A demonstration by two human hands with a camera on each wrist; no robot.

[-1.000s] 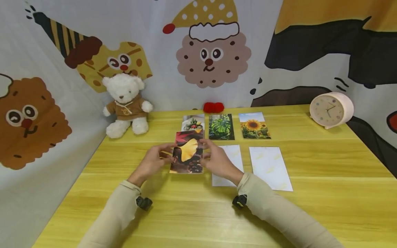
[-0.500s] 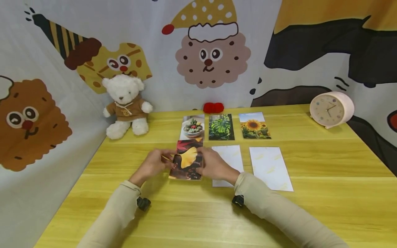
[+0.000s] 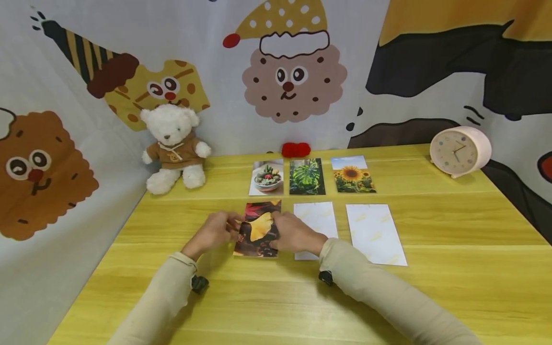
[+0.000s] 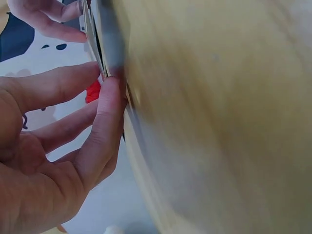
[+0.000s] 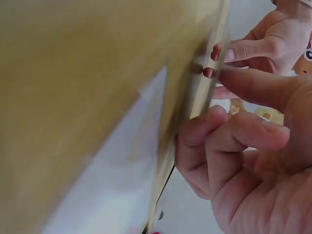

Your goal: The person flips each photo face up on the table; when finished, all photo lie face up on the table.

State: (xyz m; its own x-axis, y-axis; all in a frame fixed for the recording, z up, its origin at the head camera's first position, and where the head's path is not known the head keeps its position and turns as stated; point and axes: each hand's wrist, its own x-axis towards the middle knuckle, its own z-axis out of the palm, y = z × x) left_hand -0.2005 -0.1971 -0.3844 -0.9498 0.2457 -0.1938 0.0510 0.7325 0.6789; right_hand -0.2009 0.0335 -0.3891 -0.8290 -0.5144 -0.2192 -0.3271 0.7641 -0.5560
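A photo card with a yellow ginkgo leaf (image 3: 260, 227) lies low at the table's surface, picture side up; whether it rests fully flat I cannot tell. My left hand (image 3: 217, 232) pinches its left edge, and the left wrist view has the thumb and a finger meeting at the thin card edge (image 4: 92, 39). On the opposite edge my right hand (image 3: 297, 233) holds the card, its other fingers curled in the right wrist view. Under and beside that hand is a face-down white card (image 3: 316, 215), partly hidden. Another white card (image 3: 376, 235) lies to the right.
Behind, in a row, lie a succulent-bowl card (image 3: 267, 178), a green leaf card (image 3: 307, 177) and a sunflower card (image 3: 353, 175). A white teddy bear (image 3: 174, 148) sits back left. A pink clock (image 3: 459, 152) stands back right, and a red fuzzy object (image 3: 295, 150) lies by the wall.
Both hands have drawn the ginkgo card towards me and lower, off the succulent card, which is now fully uncovered. The ginkgo card now lies in front of it, left of the white cards.
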